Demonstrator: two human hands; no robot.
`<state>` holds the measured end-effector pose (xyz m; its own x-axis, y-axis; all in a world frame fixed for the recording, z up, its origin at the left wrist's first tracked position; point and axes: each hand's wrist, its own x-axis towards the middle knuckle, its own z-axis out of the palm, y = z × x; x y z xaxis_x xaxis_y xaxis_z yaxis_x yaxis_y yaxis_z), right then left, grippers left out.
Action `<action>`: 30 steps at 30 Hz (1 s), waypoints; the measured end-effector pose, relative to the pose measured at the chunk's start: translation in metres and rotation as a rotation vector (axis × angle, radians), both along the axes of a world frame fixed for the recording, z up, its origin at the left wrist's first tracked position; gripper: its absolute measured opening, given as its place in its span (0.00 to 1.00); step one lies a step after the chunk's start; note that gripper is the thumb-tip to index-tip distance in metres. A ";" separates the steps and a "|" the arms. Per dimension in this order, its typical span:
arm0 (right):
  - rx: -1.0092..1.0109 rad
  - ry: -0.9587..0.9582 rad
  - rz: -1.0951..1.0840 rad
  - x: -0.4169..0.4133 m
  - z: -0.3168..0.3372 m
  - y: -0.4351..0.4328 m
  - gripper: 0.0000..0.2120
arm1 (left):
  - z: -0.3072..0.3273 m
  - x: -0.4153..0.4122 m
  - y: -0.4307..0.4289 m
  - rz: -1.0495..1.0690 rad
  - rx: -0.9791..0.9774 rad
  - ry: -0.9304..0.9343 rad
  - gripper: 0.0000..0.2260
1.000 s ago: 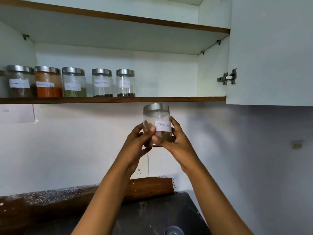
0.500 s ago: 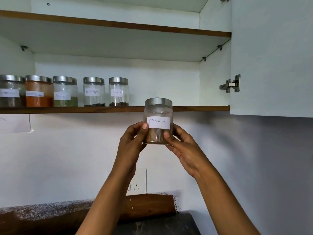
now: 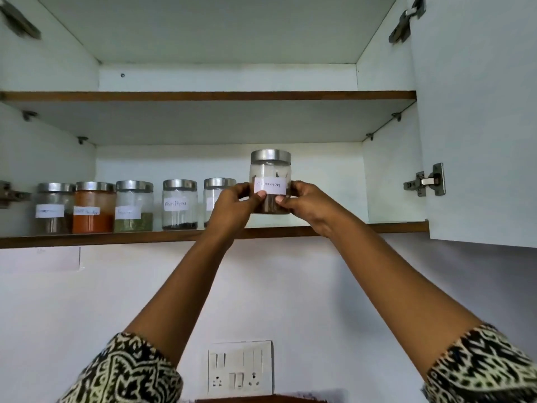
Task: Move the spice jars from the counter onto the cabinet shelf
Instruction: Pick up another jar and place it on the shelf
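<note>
A clear glass cinnamon jar (image 3: 270,170) with a metal lid and white label is held up in front of the lower cabinet shelf (image 3: 377,227), a little above its front edge. My left hand (image 3: 232,205) grips its left side and my right hand (image 3: 308,202) grips its right side, thumbs on the label. Several labelled spice jars stand in a row on the shelf to the left: a black pepper jar (image 3: 179,204), a green-spice jar (image 3: 133,206), an orange-powder jar (image 3: 93,207) and a dark-spice jar (image 3: 53,207). Another jar (image 3: 216,187) is partly hidden behind my left hand.
The open cabinet door (image 3: 479,120) hangs at the right, its hinge (image 3: 425,181) on the side wall. An upper shelf (image 3: 203,96) spans the cabinet above. Bare shelf lies to the right of the held jar. A switch and socket plate (image 3: 240,367) sits on the wall below.
Both hands have lifted the cinnamon jar from below the shelf edge to shelf height, in front of the open space right of the row. The camera tilted upward.
</note>
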<state>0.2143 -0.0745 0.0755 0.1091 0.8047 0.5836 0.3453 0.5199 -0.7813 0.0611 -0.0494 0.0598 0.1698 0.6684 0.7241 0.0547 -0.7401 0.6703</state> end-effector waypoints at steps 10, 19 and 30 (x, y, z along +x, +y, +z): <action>-0.261 -0.121 -0.127 0.003 0.013 0.049 0.23 | 0.013 0.017 0.064 0.318 -0.124 0.320 0.14; -0.221 -0.189 -0.199 -0.001 0.009 0.079 0.19 | 0.009 0.023 0.093 0.554 -0.077 0.376 0.14; -0.220 -0.291 -0.316 -0.007 0.008 0.081 0.18 | 0.009 0.025 0.093 0.653 -0.071 0.433 0.11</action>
<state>0.2068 0.0067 0.0839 0.2255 0.8663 0.4457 0.6800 0.1877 -0.7088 0.0864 0.0434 0.0686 -0.0159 0.7722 0.6352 0.7310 -0.4245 0.5343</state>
